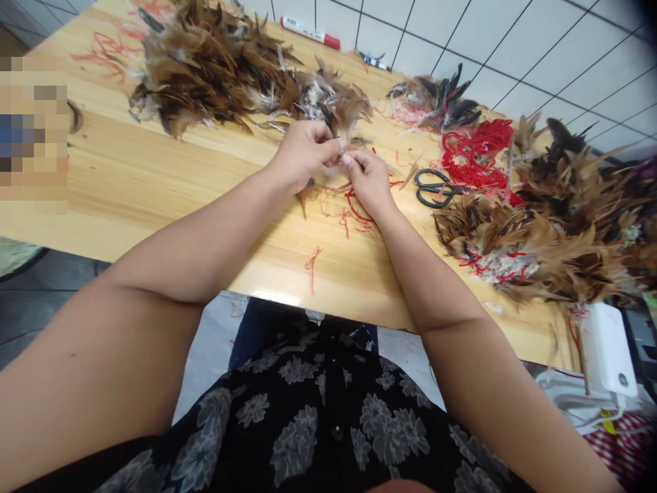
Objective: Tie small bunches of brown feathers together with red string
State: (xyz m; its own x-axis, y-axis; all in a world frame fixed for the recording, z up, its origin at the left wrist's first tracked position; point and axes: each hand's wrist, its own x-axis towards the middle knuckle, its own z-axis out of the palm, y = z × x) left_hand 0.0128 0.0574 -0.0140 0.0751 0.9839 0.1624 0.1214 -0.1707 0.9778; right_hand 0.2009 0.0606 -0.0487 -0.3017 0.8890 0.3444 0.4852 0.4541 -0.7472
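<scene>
My left hand (306, 156) and my right hand (370, 181) meet over the wooden table, fingertips pinched together. Between them is a small bunch of feathers (335, 168), its pale downy part showing below my fingers. How much of the brown plumage just above belongs to it, I cannot tell. Under and beside my right hand lie a loop of red cord (354, 204) and pinkish-red thread scraps (345, 222). Black-handled scissors (434, 188) rest to the right of that hand. Behind my left hand spreads a large heap of brown feathers (205, 68).
A red yarn bundle (475, 157) lies at right, near feather bunches tied with red thread (500, 263). A red-capped marker (311, 32) and a blue one (374, 61) lie along the tiled wall. A white device (608, 349) with a cable sits by the table's right edge.
</scene>
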